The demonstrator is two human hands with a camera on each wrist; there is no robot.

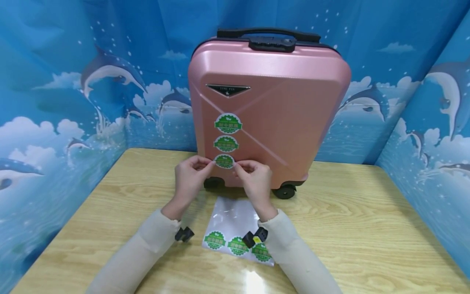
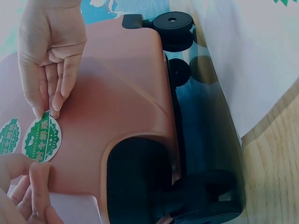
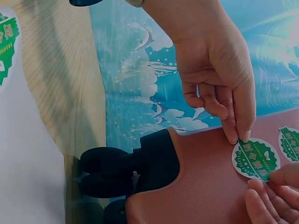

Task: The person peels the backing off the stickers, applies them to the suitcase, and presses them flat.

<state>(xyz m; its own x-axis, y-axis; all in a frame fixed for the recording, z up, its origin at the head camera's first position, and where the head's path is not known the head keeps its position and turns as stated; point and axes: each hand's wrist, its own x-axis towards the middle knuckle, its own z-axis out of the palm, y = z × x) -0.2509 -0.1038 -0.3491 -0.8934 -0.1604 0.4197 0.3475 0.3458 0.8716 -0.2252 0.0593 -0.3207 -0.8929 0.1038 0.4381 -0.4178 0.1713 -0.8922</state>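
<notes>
A round green-and-white sticker point(image 1: 224, 161) is held between both hands at the lower front of a pink suitcase point(image 1: 290, 110). My left hand point(image 1: 191, 175) pinches its left edge between thumb and fingertips. On the opposite edge, my right hand point(image 1: 255, 179) pinches it the same way. Two matching stickers are on the case above it, an upper sticker point(image 1: 228, 123) and a middle sticker point(image 1: 226, 143), in one column. In the left wrist view the held sticker point(image 2: 42, 139) lies close over the pink shell; the right wrist view shows the sticker point(image 3: 256, 159) with fingertips at two edges.
A white sticker sheet point(image 1: 231, 216) with several green stickers along its near edge lies on the wooden table point(image 1: 349, 228), partly under the right forearm. The suitcase stands on black wheels point(image 1: 284, 191). Behind it hangs a blue dolphin-print curtain point(image 1: 154, 49).
</notes>
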